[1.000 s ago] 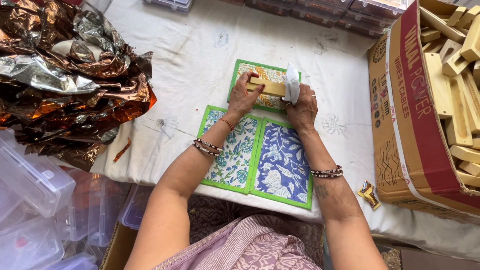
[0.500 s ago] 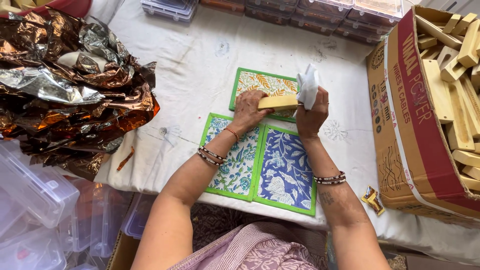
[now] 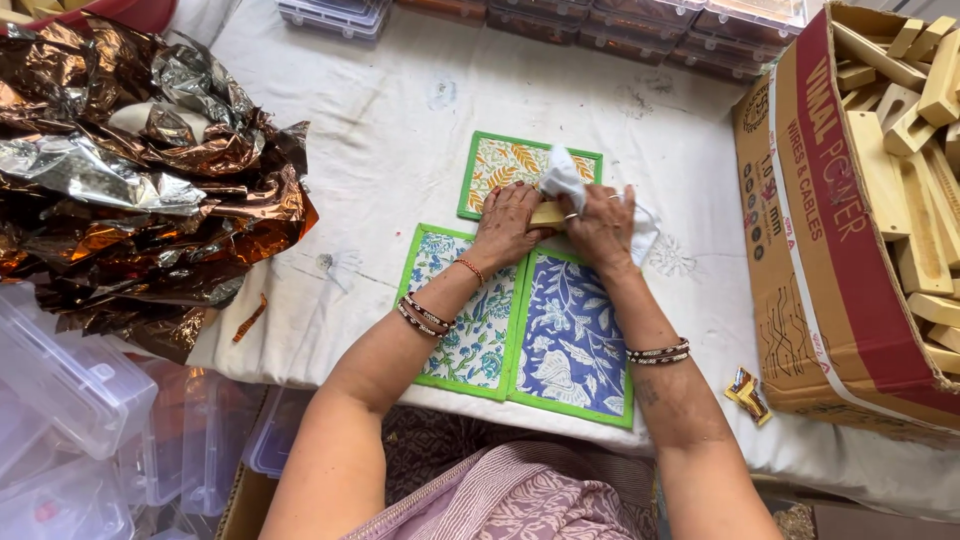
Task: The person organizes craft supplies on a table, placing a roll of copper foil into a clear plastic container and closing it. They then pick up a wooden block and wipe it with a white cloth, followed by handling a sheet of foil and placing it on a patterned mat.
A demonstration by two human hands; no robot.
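My left hand (image 3: 508, 222) and my right hand (image 3: 600, 226) meet over a small pale wooden block (image 3: 547, 214), each gripping one end of it. My right hand also holds a crumpled white cloth (image 3: 566, 176) that sticks up behind the block. Under my hands lie three green-bordered printed mats: a yellow leaf-patterned mat (image 3: 500, 167) at the back, a white-and-blue floral mat (image 3: 462, 318) at the front left, and a blue floral mat (image 3: 572, 340) at the front right.
A heap of crumpled copper and silver foil (image 3: 130, 170) fills the left of the white table cover (image 3: 370, 150). An open cardboard box (image 3: 800, 250) of wooden pieces (image 3: 920, 150) stands at the right. Clear plastic boxes (image 3: 70, 400) stack at lower left; more line the back edge.
The view has shifted so my hands sit lower over the mats. My hands have closed in on the wooden block, and the white cloth has moved from above the right hand to behind the block.
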